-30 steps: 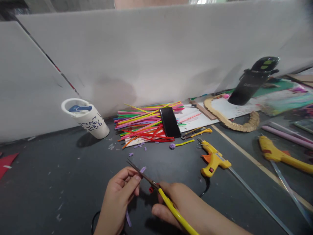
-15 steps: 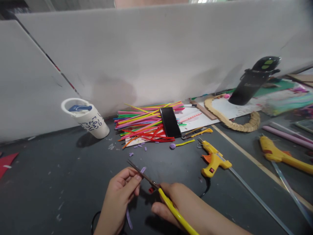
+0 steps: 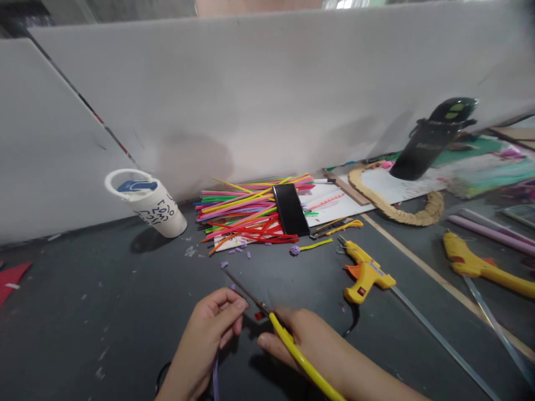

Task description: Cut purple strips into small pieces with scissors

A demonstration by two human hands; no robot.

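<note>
My left hand (image 3: 215, 323) pinches a narrow purple strip (image 3: 215, 379), whose tail hangs below the palm; the pinched end is hidden by the fingertips. In my right hand (image 3: 301, 340) are scissors with yellow handles (image 3: 288, 342), their dark blades (image 3: 244, 289) pointing up and left just beyond the left fingertips. The blades look closed or nearly so. Small purple snippets (image 3: 224, 265) lie on the dark table past the blade tips. A purple ball on a yellow-green pipe cleaner (image 3: 320, 244) lies farther back, and a small red thing (image 3: 259, 316) shows under the scissors.
Behind my hands are a pile of coloured pipe cleaners (image 3: 238, 209) and a black phone (image 3: 291, 209). A white cup (image 3: 156, 209) stands left. To the right are two yellow glue guns (image 3: 368, 273), a black bottle (image 3: 426, 142) and a curved tan piece (image 3: 397, 214).
The purple end that stuck out above my left fingertips is gone, and a purple snippet now lies near the blades. The scissors have shifted slightly up and right.
</note>
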